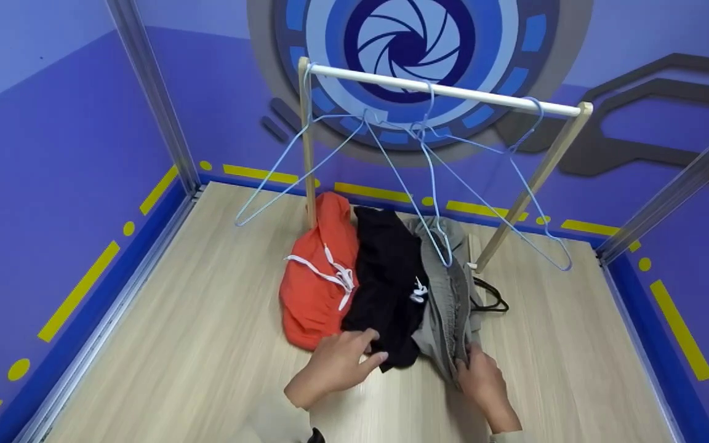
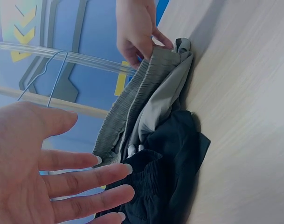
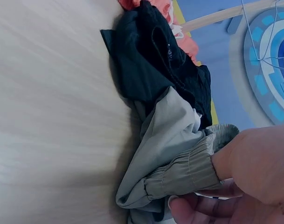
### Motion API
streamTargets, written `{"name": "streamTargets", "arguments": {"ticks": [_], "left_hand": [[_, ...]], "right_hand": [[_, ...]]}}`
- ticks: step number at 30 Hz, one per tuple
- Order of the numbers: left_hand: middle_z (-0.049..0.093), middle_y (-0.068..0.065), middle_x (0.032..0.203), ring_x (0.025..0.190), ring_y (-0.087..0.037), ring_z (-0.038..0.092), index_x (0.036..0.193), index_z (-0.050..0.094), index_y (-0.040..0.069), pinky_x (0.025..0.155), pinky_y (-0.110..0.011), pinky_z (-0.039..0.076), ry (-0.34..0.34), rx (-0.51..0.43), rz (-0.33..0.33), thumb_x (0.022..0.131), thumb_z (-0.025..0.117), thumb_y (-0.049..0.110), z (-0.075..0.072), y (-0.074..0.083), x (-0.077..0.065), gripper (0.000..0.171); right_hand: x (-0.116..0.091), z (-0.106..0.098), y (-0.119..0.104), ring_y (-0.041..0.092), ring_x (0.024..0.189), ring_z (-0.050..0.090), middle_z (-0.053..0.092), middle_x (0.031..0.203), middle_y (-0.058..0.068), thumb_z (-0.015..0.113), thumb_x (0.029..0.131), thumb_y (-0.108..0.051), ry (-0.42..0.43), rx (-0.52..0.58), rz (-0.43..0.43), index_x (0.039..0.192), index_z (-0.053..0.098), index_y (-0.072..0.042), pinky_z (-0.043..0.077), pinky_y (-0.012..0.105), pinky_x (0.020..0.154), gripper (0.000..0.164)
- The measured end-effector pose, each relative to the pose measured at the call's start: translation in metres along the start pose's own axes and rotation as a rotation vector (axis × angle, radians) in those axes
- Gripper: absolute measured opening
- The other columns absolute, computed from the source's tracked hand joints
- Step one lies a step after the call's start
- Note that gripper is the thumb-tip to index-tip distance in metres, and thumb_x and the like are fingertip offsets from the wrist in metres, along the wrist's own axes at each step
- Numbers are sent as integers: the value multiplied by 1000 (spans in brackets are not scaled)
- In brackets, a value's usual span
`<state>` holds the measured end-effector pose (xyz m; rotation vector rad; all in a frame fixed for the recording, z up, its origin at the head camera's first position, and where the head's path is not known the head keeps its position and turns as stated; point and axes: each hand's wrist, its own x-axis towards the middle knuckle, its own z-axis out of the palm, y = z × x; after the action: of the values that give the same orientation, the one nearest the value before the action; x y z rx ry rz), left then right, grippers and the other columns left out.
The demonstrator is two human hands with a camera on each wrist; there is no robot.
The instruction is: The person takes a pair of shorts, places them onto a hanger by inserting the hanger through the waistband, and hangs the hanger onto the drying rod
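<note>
Grey elastic-waist pants (image 1: pixel 444 307) lie bunched on the wooden tabletop. My right hand (image 1: pixel 482 376) pinches their gathered waistband (image 3: pixel 188 170) near the front end, with the band raised off the table. Beside them is a black garment (image 1: pixel 388 277) with a white drawstring, also gathered at its waist. My left hand (image 1: pixel 336 364) hovers at the near end of the black garment, fingers spread and holding nothing, as the left wrist view shows. Left of that lies a red-orange garment (image 1: pixel 314 301) with a long white drawstring.
Behind the clothes stands a wooden rack with a white rail (image 1: pixel 453 92). Several light blue wire hangers (image 1: pixel 434 184) hang from it, their lower ends over the clothes. A black cord loop (image 1: pixel 495 301) lies right of the pants. Blue-purple walls (image 1: pixel 59 184) enclose the table.
</note>
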<state>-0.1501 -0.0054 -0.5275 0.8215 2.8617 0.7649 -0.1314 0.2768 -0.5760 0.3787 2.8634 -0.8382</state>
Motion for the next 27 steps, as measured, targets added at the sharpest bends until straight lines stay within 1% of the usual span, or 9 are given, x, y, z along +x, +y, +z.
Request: {"name": "streamTargets", "arguments": {"ticks": [3,7,11,14,18,21,25,27], "left_hand": [[65,10,88,81,-11,62,111,58,23,62,-34,45,8,14,10,89,47,52,3,1,0,38],[65,9,89,82,-11,62,112,58,23,62,-34,45,-21,-4,16,89,46,52,5,3,1,39],[66,7,89,81,-11,62,112,58,22,62,-33,45,-28,-7,30,89,47,50,9,5,-1,38],[66,7,87,80,-11,62,110,60,20,62,-32,45,-20,3,42,89,48,50,13,7,-1,38],[66,7,87,79,-11,62,110,60,19,60,-32,44,-32,-2,48,89,48,50,16,10,2,39],[65,8,87,79,-10,61,109,60,20,60,-29,44,-45,-12,52,90,47,49,18,12,3,37],[65,10,88,79,-8,61,109,60,23,59,-27,43,-54,-15,53,90,46,49,21,15,3,35],[64,11,87,78,-7,60,109,60,23,58,-26,43,-50,-9,63,90,46,49,23,16,3,35]], "right_hand": [[-2,-2,-3,19,78,56,61,94,13,54,88,-14,-7,45,-14,112,50,2,45,35,62,29],[-5,-4,-9,18,78,56,61,93,12,55,87,-12,-8,102,-23,111,52,1,45,34,62,27],[-9,-4,-17,15,75,56,61,89,9,56,86,-10,-11,150,-31,108,54,-1,45,29,60,24],[-12,-5,-23,14,73,56,61,86,7,57,85,-9,-10,171,-43,103,55,-2,44,27,58,20],[-18,-9,-31,13,70,56,60,81,6,56,85,-8,1,183,-75,97,56,-3,44,27,56,13],[-22,-11,-37,11,66,55,59,78,4,56,85,-8,-5,206,-96,97,57,-5,44,26,54,12],[-29,-13,-44,8,64,54,60,76,1,58,85,-8,-7,234,-134,100,59,-7,44,23,56,16],[-32,-14,-48,7,65,54,60,77,2,59,85,-8,-30,267,-159,101,58,-6,45,22,56,16]]}}
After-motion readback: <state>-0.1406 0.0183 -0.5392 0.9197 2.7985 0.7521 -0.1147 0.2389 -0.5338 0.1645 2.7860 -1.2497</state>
